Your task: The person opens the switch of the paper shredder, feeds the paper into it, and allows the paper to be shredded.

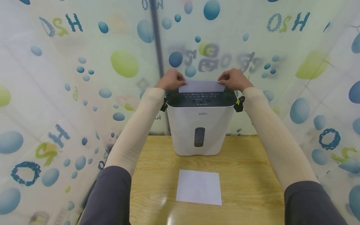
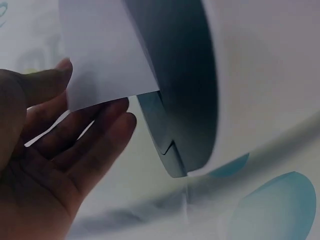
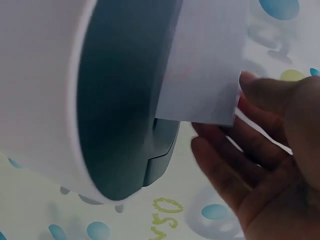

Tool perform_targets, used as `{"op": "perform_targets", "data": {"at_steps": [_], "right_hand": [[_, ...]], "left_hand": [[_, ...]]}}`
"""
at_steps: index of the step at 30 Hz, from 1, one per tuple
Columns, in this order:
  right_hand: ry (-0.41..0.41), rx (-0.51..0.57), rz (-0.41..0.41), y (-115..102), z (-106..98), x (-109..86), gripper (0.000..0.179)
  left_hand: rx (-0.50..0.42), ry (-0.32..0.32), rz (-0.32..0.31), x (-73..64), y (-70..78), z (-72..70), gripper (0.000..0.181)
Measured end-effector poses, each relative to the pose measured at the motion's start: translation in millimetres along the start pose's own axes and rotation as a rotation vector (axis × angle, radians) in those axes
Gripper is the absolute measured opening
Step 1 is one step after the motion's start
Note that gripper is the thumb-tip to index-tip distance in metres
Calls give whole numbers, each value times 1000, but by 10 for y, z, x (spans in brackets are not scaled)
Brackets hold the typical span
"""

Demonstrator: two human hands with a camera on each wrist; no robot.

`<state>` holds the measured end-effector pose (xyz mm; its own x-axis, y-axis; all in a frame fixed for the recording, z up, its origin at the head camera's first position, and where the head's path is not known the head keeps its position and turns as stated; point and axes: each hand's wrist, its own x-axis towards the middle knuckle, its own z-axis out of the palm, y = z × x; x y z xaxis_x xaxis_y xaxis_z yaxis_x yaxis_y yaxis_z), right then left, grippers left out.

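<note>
A white paper shredder (image 1: 182, 125) with a dark top (image 1: 202, 100) stands upright at the back of the table. A sheet of paper (image 1: 201, 86) stands in the slot along its top, with only its upper part showing. My left hand (image 1: 172, 80) pinches the sheet's upper left corner between thumb and fingers. At the opposite corner, my right hand (image 1: 234, 79) pinches it the same way. Both wrist views show the thumb on one face of the paper (image 2: 102, 55) and fingers behind it. In front of the shredder, a second white sheet (image 1: 199, 187) lies flat.
The wooden table (image 1: 247, 175) carries the shredder and the loose sheet. A patterned curtain (image 1: 84, 103) with blue and green spots hangs close behind and on both sides. Dark bands (image 1: 239, 104) show at the wrists beside the shredder.
</note>
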<state>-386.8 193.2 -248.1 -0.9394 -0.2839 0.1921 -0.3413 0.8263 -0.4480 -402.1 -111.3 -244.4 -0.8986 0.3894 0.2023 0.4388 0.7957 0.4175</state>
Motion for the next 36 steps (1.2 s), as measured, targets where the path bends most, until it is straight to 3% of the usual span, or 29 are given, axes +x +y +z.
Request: {"op": "perform_targets", "data": {"at_steps": [8, 15, 22, 27, 36], "right_hand": [[-117, -14, 62, -45, -50, -17, 62], [-107, 27, 53, -40, -120, -92, 74], [-76, 47, 76, -38, -190, -209, 85], [-40, 42, 34, 39, -177, -354, 86], [44, -8, -45, 307, 39, -736, 90]], "left_hand": [[-17, -60, -93, -59, 51, -56, 53], [-73, -58, -144, -145, 28, -130, 76], [-37, 14, -122, -294, -54, -164, 90], [-26, 56, -121, -444, -140, -144, 96], [-13, 135, -36, -839, -345, 104, 101]]}}
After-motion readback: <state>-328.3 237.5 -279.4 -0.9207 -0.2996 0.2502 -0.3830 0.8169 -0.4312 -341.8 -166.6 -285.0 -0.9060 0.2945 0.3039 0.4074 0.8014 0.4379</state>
